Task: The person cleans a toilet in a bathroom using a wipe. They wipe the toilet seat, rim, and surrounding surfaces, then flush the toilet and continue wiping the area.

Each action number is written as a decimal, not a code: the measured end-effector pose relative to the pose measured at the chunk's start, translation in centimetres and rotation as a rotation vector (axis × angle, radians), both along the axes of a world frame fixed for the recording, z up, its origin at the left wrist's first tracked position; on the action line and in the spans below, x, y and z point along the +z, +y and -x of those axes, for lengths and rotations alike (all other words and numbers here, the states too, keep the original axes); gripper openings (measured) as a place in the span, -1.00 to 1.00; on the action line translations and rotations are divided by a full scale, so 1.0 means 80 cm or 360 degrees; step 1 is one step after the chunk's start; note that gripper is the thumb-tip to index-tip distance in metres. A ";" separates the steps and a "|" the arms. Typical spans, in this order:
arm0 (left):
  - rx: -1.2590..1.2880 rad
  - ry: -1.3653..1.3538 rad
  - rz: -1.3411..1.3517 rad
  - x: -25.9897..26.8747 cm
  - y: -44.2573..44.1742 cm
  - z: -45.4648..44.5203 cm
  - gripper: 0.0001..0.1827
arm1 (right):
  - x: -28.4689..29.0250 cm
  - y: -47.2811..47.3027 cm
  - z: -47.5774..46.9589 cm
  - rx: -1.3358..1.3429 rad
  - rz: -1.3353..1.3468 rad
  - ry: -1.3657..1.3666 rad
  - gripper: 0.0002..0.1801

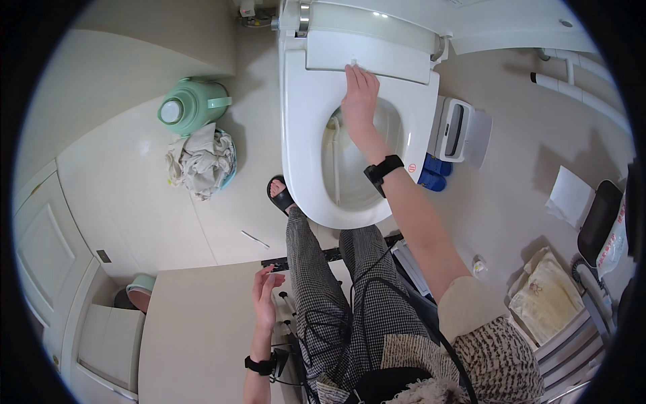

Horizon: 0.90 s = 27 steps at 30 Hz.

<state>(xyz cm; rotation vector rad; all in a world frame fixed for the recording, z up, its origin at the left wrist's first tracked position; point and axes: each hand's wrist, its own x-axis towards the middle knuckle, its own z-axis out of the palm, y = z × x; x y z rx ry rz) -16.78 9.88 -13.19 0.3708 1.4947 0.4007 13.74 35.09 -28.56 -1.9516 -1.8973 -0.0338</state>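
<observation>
My right hand [361,96] reaches over the opening of a white toilet seat [303,126]. Its fingers are bunched together against the seat's rear panel [373,50], and a small white piece, apparently tissue [354,62], pokes out past the fingertips. The seat ring is down, with the toilet bowl [363,182] visible through it under my forearm. Off to the lower left, my left hand [265,293] hangs beside my leg with its fingers loosely apart and nothing in it. Both wrists wear black bands.
On the floor at left stand a green thermos jug [194,106] and a basin of crumpled cloth [202,159]. A thin white stick [255,239] lies nearer me. Right of the toilet are a white bin [454,129] and blue slippers [434,171]. Black cables [383,283] cross my lap.
</observation>
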 end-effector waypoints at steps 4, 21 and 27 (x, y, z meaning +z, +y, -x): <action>-0.0035 -0.0005 -0.0009 0.000 0.004 -0.004 -0.66 | -0.006 0.008 0.029 -0.0059 -0.0044 0.0043 -0.52; -0.0079 0.0050 -0.0044 0.015 0.016 -0.003 -0.66 | 0.021 0.031 -0.013 -0.0369 -0.0183 0.0392 -0.57; -0.0059 0.0029 -0.0030 0.012 0.013 -0.014 -0.66 | 0.009 0.006 0.078 0.0190 0.0202 0.0439 -0.52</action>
